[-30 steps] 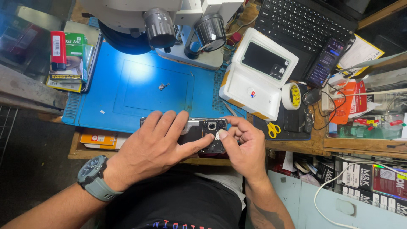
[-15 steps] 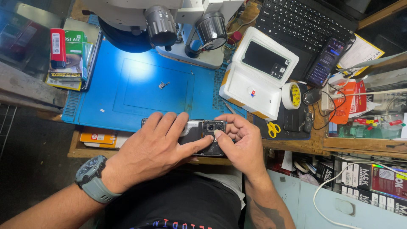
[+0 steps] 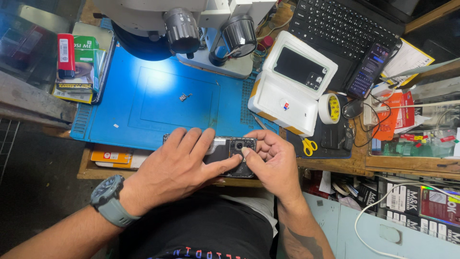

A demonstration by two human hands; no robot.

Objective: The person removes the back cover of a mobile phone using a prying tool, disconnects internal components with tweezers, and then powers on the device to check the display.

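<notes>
An opened smartphone (image 3: 232,156), with its back cover off and the camera module exposed, is held at the near edge of the blue work mat (image 3: 143,105), directly in front of the person. The left hand (image 3: 175,168) is laid flat over the phone's left portion with fingers spread, its thumb extended toward the camera area. The right hand (image 3: 273,160) is curled beside the phone's right end, its thumb tip pressed onto the camera module. The step in hand is judged to be the seating or pressing-in of a part at that module; steady, light thumb pressure and a firm hold are judged to be called for next. A small loose metal part (image 3: 185,97) lies on the mat, well apart. Behind the mat stand a microscope (image 3: 211,29), a white foam box (image 3: 290,84), a tape roll (image 3: 330,108), yellow-handled scissors (image 3: 309,145), a laptop keyboard (image 3: 345,24) and a second phone (image 3: 371,69). The bench is wooden and cluttered.
</notes>
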